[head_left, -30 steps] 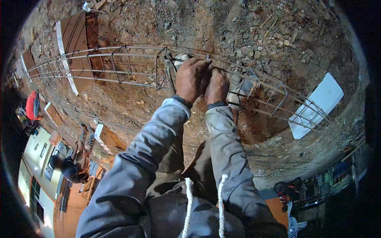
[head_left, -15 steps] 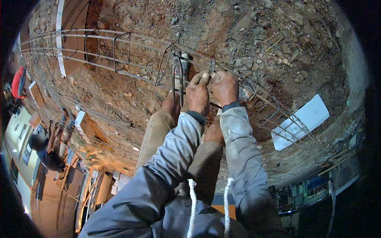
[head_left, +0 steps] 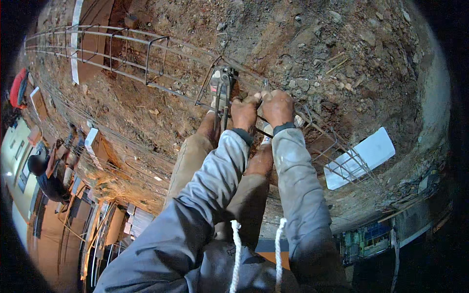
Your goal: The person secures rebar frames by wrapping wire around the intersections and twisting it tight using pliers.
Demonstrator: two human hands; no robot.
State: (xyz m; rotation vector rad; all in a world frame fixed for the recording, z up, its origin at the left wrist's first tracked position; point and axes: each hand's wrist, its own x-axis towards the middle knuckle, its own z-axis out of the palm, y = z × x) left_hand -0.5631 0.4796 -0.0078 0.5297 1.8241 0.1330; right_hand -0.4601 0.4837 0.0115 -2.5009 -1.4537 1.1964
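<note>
A long rebar cage (head_left: 159,58) of bars and rectangular stirrups crosses in front of me, over my feet and legs. A pair of long-handled nippers (head_left: 224,85) rests upright in the cage, just left of my left hand (head_left: 243,114). That hand has its fingers curled together at the bars. My right hand (head_left: 277,107) is right beside it, fingers pinched at the same spot. What either one grips is too small and hidden to make out.
Rubble and soil surround me. A white board (head_left: 366,154) lies under the cage's right end, a brown board (head_left: 95,53) under its left. At left are a co-worker (head_left: 49,176), a red object (head_left: 18,88) and buildings (head_left: 19,146).
The view has shifted. My hands, bunched together a second ago, have moved lower and rightward along the cage, away from the nippers, which now show fully.
</note>
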